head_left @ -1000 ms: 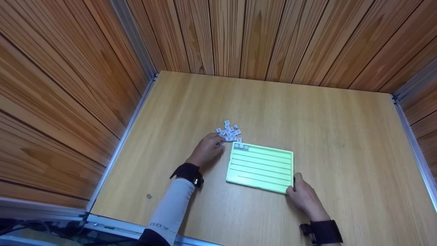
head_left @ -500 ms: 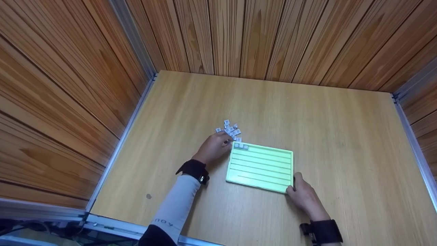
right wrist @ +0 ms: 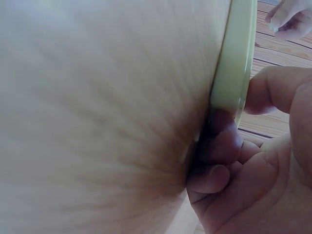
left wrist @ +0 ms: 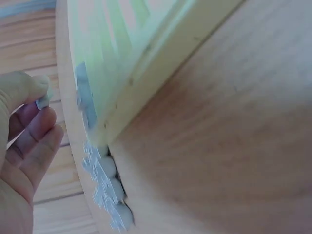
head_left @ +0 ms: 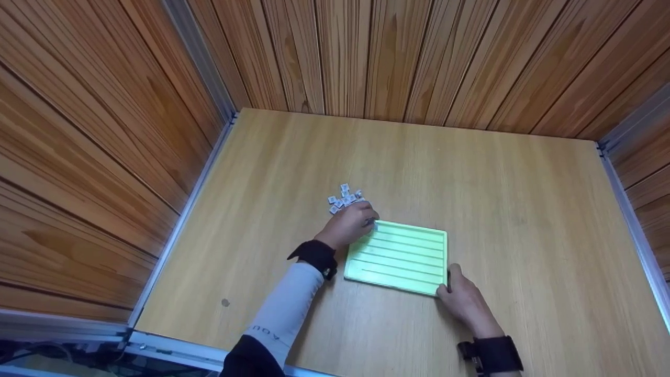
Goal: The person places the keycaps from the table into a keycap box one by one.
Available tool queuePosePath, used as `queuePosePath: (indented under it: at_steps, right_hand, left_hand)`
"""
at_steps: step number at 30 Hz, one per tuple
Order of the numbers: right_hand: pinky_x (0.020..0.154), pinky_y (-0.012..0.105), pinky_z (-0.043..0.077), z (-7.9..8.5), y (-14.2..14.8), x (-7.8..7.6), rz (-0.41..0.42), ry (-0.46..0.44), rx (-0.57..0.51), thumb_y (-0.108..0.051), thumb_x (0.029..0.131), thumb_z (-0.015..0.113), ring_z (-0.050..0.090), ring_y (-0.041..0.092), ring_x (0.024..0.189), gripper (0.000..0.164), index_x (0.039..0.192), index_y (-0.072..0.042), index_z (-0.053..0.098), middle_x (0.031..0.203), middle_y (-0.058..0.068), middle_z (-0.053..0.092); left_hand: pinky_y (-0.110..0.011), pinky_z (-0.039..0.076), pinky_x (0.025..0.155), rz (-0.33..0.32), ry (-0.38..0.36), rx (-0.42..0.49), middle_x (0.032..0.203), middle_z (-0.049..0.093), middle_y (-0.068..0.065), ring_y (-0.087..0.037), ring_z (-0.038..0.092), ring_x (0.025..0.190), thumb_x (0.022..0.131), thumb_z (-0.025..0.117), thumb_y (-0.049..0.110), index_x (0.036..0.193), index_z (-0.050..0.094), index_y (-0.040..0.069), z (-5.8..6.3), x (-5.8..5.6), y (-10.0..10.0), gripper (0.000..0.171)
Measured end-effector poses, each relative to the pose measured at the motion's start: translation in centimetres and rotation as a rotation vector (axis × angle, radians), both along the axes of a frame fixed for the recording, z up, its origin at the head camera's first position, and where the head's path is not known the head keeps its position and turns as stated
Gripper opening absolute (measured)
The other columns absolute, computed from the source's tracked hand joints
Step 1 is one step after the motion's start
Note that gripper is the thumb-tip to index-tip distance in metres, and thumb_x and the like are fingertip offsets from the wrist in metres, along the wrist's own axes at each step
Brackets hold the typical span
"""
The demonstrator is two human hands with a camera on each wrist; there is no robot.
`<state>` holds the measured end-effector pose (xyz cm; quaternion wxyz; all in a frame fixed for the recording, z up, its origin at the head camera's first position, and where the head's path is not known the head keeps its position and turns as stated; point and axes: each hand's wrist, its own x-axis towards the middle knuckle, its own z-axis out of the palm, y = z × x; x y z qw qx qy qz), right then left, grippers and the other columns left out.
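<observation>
My left hand [head_left: 349, 224] is over the upper left corner of the light green ridged tray [head_left: 403, 262]. Between thumb and fingertip it pinches a small pale tile [left wrist: 43, 101], raised above the tray in the left wrist view. Several grey tiles [left wrist: 84, 95] sit in the tray's top row, which the hand hides in the head view. Beyond the hand lies a loose cluster of small tiles [head_left: 345, 199] with printed marks. At the tray's lower right corner my right hand [head_left: 467, 303] grips the edge, thumb on top and fingers curled at its side.
The tray and tiles lie on a wood-grain table [head_left: 523, 220]. Wood-panelled walls [head_left: 387, 57] stand behind it and on both sides, with a metal rail [head_left: 180, 225] along the left edge.
My left hand has moved right from the tile cluster to the tray's upper left corner, now with a tile in its pinch. The right hand has stayed at the tray's corner.
</observation>
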<state>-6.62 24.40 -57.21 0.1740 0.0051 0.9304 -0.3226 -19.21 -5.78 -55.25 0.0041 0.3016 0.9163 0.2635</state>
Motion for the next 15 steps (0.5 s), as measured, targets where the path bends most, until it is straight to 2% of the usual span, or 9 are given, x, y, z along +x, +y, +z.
queuePosePath:
  at_steps: [5, 15]
  right_hand:
    - [0.058, 0.033, 0.037, -0.2, 0.0, -0.1, 0.000, 0.015, 0.009, -0.008, 0.092, 0.054, 0.046, 0.024, 0.073, 0.027, 0.115, 0.001, 0.042, 0.083, 0.008, 0.048]
    - [0.058, 0.033, 0.035, -0.2, 0.0, -0.1, -0.004, 0.002, 0.016, -0.009, 0.092, 0.054, 0.046, 0.024, 0.073, 0.029, 0.116, 0.001, 0.041, 0.082, 0.008, 0.047]
  left_hand:
    - [-0.026, 0.054, 0.086, -0.065, 0.097, -0.048, 0.105, 0.068, -0.005, -0.018, 0.065, 0.100, 0.096, 0.067, 0.008, 0.107, 0.076, 0.006, -0.3, -0.2, 1.2, 0.015]
    - [-0.026, 0.053, 0.084, -0.107, 0.163, -0.127, 0.101, 0.069, -0.005, -0.019, 0.063, 0.097, 0.093, 0.069, 0.005, 0.101, 0.077, 0.007, -1.0, -0.4, 2.6, 0.012]
